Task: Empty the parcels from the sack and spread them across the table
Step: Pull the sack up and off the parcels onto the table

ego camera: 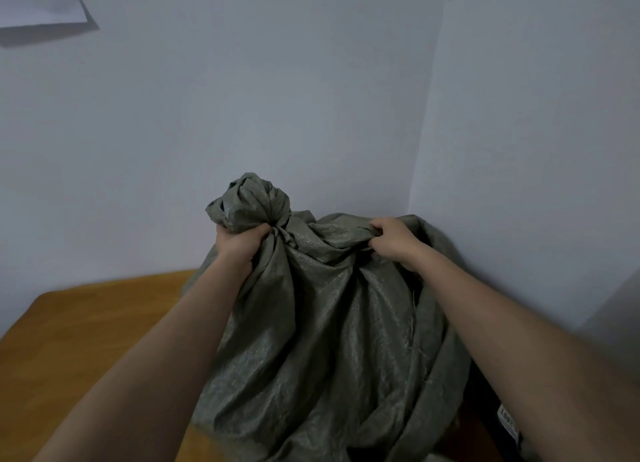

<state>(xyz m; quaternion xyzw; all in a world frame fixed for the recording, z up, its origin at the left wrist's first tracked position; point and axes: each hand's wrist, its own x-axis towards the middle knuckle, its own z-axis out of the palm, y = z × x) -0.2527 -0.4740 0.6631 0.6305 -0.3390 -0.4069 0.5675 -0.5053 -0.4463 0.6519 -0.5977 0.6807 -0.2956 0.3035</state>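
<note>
A big grey-green woven sack [322, 330] stands bulging on the wooden table [86, 330], in the corner of the room. My left hand [239, 243] is clenched around the sack's bunched top corner, just below a knot-like tuft. My right hand [393, 241] pinches a fold of the sack's upper edge further right. Both forearms reach forward over the table. At the lower right, beside the sack, a dark parcel with a white label [507, 423] shows partly. The other contents of the sack are hidden.
Pale walls [277, 98] meet in a corner right behind the sack. A white sheet of paper [38, 1] hangs on the wall at the top left. The table's rounded left corner lies at the far left, with bare wood left of the sack.
</note>
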